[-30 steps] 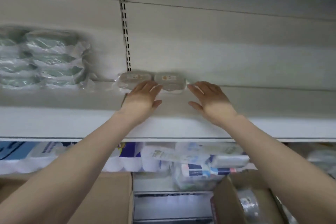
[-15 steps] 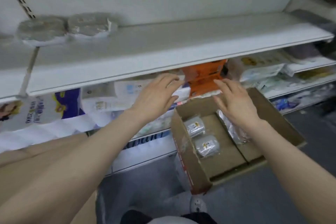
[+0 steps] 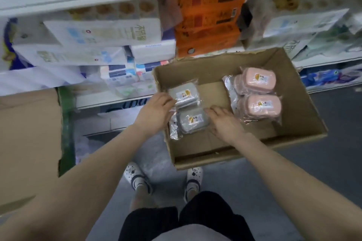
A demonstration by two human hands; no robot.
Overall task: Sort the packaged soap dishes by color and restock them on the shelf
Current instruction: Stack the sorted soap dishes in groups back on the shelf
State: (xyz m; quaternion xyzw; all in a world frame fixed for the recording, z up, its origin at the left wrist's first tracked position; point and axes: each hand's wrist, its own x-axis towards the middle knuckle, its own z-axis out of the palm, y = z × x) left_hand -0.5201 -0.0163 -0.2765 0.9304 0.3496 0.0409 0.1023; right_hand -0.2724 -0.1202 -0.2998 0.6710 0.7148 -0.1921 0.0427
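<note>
Left hand and right hand, fingers loose, flank two grey packaged soap dishes in the cardboard box, nothing gripped yet; pink soap dishes lie separately, already color-grouped.

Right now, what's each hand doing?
Left hand: open, fingers touching the upper grey soap dish.
Right hand: open, beside the lower grey soap dish.
</note>
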